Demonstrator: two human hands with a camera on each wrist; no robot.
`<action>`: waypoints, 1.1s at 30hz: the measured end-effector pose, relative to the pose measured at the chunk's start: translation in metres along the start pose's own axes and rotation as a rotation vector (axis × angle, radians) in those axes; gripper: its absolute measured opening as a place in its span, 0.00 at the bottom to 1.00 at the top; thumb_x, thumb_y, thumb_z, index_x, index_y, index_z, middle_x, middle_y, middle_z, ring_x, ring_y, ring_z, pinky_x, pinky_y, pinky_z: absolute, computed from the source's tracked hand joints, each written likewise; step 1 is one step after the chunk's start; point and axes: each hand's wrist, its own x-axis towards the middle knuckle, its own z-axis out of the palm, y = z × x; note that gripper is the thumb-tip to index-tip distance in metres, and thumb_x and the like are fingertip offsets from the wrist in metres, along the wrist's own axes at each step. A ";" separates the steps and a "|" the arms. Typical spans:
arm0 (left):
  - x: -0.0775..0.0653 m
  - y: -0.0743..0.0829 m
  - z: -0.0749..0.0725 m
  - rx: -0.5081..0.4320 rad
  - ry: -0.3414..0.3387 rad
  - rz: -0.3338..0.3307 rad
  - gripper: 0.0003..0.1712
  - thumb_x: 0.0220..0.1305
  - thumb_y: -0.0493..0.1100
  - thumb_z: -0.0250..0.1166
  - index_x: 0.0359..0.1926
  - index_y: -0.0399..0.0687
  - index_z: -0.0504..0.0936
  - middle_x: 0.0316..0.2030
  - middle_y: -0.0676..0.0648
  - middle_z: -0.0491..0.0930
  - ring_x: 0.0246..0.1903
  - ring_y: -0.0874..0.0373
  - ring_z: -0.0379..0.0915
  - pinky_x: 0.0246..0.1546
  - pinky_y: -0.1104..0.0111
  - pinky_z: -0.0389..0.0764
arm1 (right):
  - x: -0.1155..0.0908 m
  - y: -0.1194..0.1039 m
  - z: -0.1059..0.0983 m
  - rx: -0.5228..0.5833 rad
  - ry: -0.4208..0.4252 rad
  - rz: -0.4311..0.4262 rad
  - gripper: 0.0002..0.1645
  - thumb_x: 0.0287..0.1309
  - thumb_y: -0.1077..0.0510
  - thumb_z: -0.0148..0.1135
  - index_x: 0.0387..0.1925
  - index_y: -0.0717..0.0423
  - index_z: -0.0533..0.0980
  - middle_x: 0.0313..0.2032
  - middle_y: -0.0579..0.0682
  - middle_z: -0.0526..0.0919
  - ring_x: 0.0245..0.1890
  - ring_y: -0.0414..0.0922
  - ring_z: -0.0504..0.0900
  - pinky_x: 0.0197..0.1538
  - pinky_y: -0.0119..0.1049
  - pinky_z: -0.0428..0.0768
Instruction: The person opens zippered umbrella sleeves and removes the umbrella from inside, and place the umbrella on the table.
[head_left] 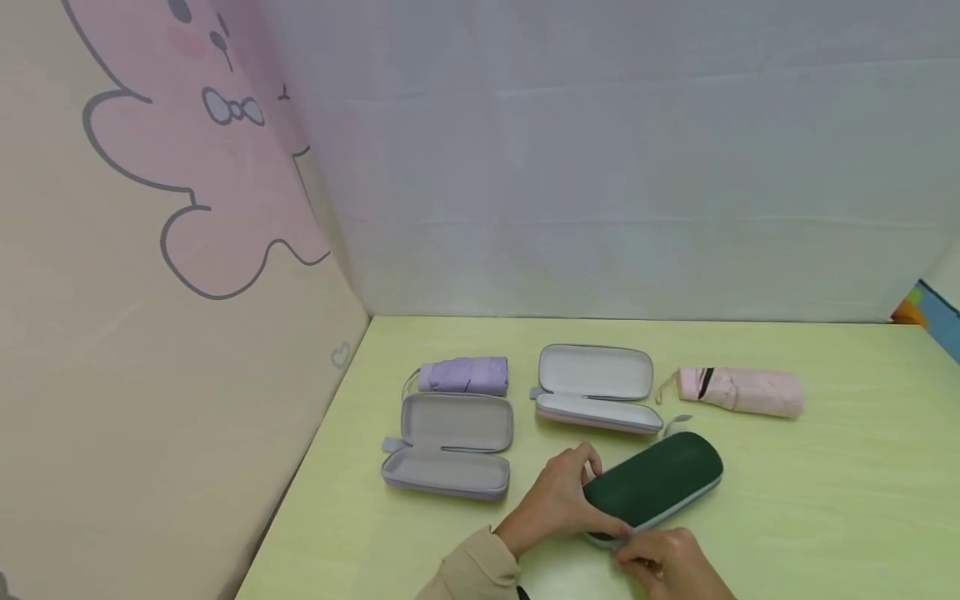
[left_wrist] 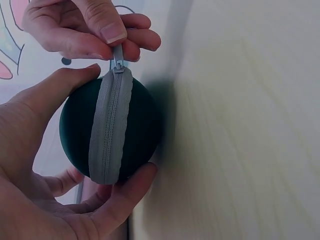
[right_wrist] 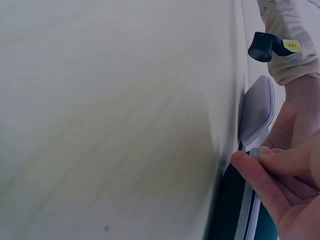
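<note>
A dark green zip case (head_left: pixel 660 477) lies slantwise on the table, its lid down. My left hand (head_left: pixel 557 502) grips its near left end, thumb on one side and fingers on the other. In the left wrist view, the grey zip (left_wrist: pixel 107 135) runs round that end with its teeth joined. My right hand (head_left: pixel 673 563) pinches the zip's pull tab (left_wrist: pixel 118 54) between thumb and forefinger at the near corner. A grey strap (head_left: pixel 678 422) sticks out from behind the case. The right wrist view shows the right fingertips (right_wrist: pixel 242 159) at the case's edge.
A lilac case (head_left: pixel 446 471) stands unfolded on the left, with a folded purple umbrella (head_left: pixel 465 377) behind it. Behind the green case is a pink case (head_left: pixel 600 412), also unfolded. A folded pink umbrella (head_left: pixel 750 392) lies to the right. Fabric walls (head_left: pixel 600 208) border the table.
</note>
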 end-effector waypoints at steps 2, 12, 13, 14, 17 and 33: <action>0.000 0.001 0.002 0.002 -0.010 0.006 0.35 0.29 0.58 0.82 0.33 0.58 0.67 0.24 0.58 0.67 0.24 0.66 0.63 0.22 0.74 0.68 | -0.001 0.001 0.003 0.008 0.019 -0.044 0.08 0.44 0.73 0.70 0.24 0.59 0.81 0.21 0.48 0.83 0.22 0.30 0.78 0.23 0.17 0.72; 0.000 0.011 0.006 0.027 -0.061 0.004 0.33 0.34 0.63 0.78 0.33 0.58 0.67 0.25 0.58 0.69 0.25 0.66 0.65 0.23 0.75 0.69 | -0.011 0.003 0.000 -0.027 0.043 -0.088 0.17 0.64 0.53 0.57 0.25 0.58 0.82 0.21 0.45 0.83 0.21 0.28 0.78 0.23 0.17 0.71; 0.001 0.011 0.005 0.022 -0.072 0.019 0.32 0.36 0.64 0.77 0.34 0.58 0.68 0.26 0.59 0.69 0.26 0.67 0.66 0.24 0.75 0.70 | -0.012 0.002 -0.002 -0.020 0.046 -0.083 0.13 0.62 0.55 0.60 0.25 0.58 0.82 0.21 0.45 0.83 0.21 0.28 0.77 0.23 0.17 0.71; 0.003 0.012 0.004 0.016 -0.086 0.039 0.30 0.38 0.64 0.77 0.34 0.59 0.68 0.28 0.59 0.70 0.27 0.67 0.66 0.25 0.75 0.70 | -0.012 0.001 -0.003 -0.009 0.045 -0.069 0.09 0.59 0.59 0.64 0.26 0.58 0.83 0.21 0.45 0.83 0.21 0.27 0.77 0.23 0.17 0.71; 0.009 0.014 0.001 0.022 -0.130 0.140 0.25 0.45 0.61 0.74 0.36 0.59 0.71 0.33 0.61 0.71 0.30 0.69 0.69 0.29 0.77 0.72 | -0.013 -0.004 -0.010 0.026 0.013 -0.016 0.08 0.44 0.71 0.71 0.27 0.57 0.83 0.22 0.45 0.84 0.23 0.27 0.78 0.24 0.18 0.72; 0.042 0.044 0.002 0.267 -0.311 0.447 0.24 0.62 0.32 0.60 0.55 0.62 0.79 0.67 0.56 0.59 0.61 0.69 0.60 0.37 0.86 0.67 | -0.020 -0.006 -0.057 0.231 -0.291 0.029 0.13 0.44 0.71 0.68 0.29 0.51 0.82 0.24 0.40 0.83 0.26 0.22 0.76 0.24 0.17 0.72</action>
